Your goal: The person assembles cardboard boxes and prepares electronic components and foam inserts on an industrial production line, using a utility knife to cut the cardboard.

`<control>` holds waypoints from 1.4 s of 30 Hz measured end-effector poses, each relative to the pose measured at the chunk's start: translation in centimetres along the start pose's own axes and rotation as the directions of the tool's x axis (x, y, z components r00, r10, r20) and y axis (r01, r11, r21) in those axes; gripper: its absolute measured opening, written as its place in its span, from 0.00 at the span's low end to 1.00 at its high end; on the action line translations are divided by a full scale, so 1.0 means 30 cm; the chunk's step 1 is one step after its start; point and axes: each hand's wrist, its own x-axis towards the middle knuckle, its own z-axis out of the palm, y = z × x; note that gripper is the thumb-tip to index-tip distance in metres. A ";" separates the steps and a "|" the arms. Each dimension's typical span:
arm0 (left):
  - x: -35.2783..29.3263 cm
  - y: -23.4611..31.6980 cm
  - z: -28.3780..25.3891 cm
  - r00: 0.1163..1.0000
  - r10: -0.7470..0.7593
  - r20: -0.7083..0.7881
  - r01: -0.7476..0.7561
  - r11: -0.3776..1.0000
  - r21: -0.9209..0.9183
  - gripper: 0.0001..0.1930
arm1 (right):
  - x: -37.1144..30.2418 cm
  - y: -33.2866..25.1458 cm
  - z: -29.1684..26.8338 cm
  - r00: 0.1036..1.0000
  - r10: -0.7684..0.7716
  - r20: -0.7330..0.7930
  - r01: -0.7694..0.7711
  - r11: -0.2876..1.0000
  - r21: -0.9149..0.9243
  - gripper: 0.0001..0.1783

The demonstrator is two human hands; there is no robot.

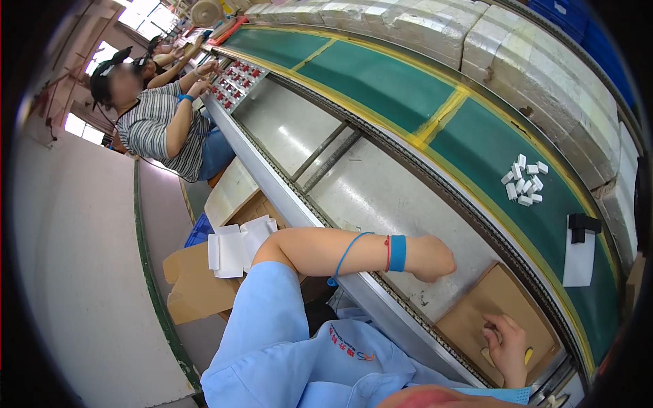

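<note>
Two hands are in play over the steel desk [299, 136], which runs beside a long green conveyor belt [381, 81]. Next in size, a flat brown cardboard sheet [476, 306] lies on the desk at its near end. The left hand [435, 260] rests curled into a loose fist on the bare metal just beside the cardboard, holding nothing I can see. The right hand [507, 347] sits on the cardboard, fingers bent, pinching something small; what it is, I cannot tell. Smallest, a cluster of white blocks [525, 180] sits on the belt, well apart.
</note>
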 end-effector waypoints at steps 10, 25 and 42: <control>-0.052 0.042 -0.105 0.961 0.038 -0.272 -0.048 0.998 -0.032 0.12 | 0.013 -0.017 -0.011 0.989 -0.035 -0.143 0.028 0.998 -0.052 0.12; -0.929 -0.369 -0.040 -0.293 -0.453 -0.842 -0.019 0.883 -0.469 0.10 | 0.009 0.168 -0.039 0.907 0.147 -0.395 -0.095 0.984 0.148 0.05; -1.486 -1.174 0.034 -0.688 -0.610 -0.394 0.361 0.183 -0.914 0.41 | 0.040 0.260 0.088 0.834 0.540 0.116 -0.508 0.669 0.542 0.18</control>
